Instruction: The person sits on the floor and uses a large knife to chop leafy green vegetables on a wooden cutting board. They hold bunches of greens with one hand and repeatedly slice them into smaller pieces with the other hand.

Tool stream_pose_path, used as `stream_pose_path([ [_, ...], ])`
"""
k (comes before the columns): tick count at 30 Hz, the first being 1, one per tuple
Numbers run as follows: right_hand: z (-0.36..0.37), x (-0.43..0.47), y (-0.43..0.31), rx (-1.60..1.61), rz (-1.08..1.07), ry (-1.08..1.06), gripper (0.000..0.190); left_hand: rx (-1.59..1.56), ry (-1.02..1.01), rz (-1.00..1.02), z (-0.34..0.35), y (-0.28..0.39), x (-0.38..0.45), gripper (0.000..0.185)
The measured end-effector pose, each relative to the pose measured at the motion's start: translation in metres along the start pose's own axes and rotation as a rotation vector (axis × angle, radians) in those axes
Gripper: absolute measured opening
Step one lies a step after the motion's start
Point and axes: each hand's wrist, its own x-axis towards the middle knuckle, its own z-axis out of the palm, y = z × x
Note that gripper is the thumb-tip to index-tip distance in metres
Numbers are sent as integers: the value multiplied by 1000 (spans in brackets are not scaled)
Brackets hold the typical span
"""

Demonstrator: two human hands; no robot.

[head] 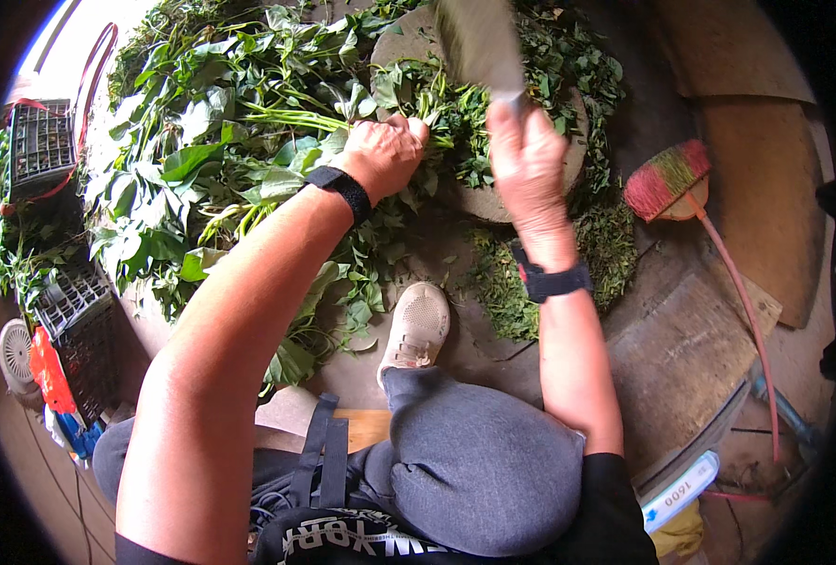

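Observation:
My left hand [389, 152] grips a bunch of leafy green stems [294, 116], whose cut ends and leaves lie by its knuckles at the edge of a round board [485, 203]. My right hand [529, 152] is closed round the handle of a broad-bladed cleaver [480, 42], held raised above the board; the blade is blurred. Chopped greens [476, 131] cover much of the board between and beyond the hands. A large heap of uncut leafy vines [206, 120] spreads to the left, under my left forearm.
More chopped greens [509, 304] lie on the floor below the board. A broom [672, 180] with a pink handle is at the right, near a worn wooden board [679, 367]. Plastic crates [43, 145] stand at the left. My shoe [418, 321] is close below the board.

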Motion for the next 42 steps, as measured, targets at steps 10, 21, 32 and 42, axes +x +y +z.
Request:
stream_pose_path([
  [10, -1, -2, 26, -225, 18, -57, 38, 14, 61, 46, -2, -2, -3, 16],
  [21, 13, -26, 59, -308, 191, -98, 35, 92, 254, 124, -22, -39, 15, 102],
  [32, -3, -48, 81, -140, 419, -48, 42, -58, 347, -121, 19, 9, -32, 95],
  [42, -34, -38, 16, 149, 238, 84, 32, -298, 270, -129, -12, 4, 19, 44],
])
